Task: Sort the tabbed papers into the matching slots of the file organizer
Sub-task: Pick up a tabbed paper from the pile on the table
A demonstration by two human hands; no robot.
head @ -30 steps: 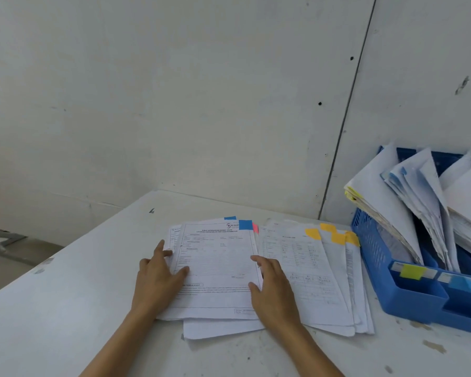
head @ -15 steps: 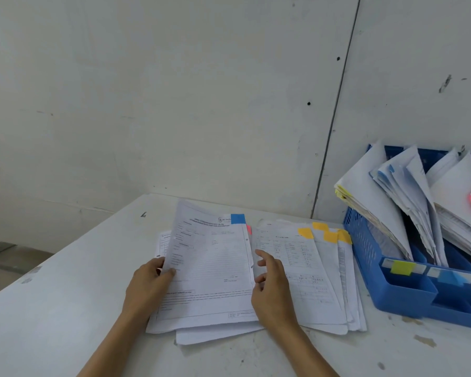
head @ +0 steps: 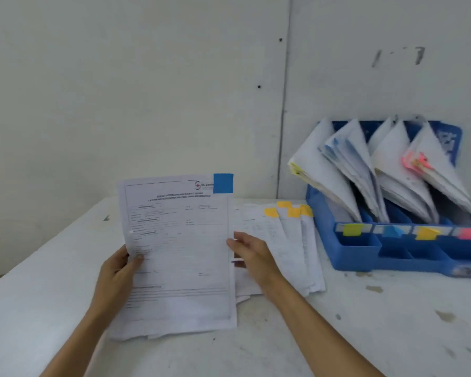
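Observation:
A printed form with a blue tab [head: 223, 183] at its top right corner, the blue-tabbed paper [head: 180, 246], stands lifted and tilted up from the pile. My left hand [head: 117, 273] pinches its left edge, thumb on the front. My right hand [head: 252, 254] touches its right edge, fingers apart, resting over the papers below. Several yellow-tabbed papers [head: 291, 235] lie fanned on the table to the right. The blue file organizer [head: 362, 257] sits at the right with slots labelled green, blue, yellow and pink, each holding leaning papers.
The white table [head: 365, 322] is stained in spots and meets a white wall behind. More white sheets [head: 136, 333] lie under the lifted paper. The table's left edge drops off toward the floor.
The blue-tabbed paper has been raised from flat on the pile to nearly upright. My left hand went from pressing the sheet to gripping its edge. The view shifted right.

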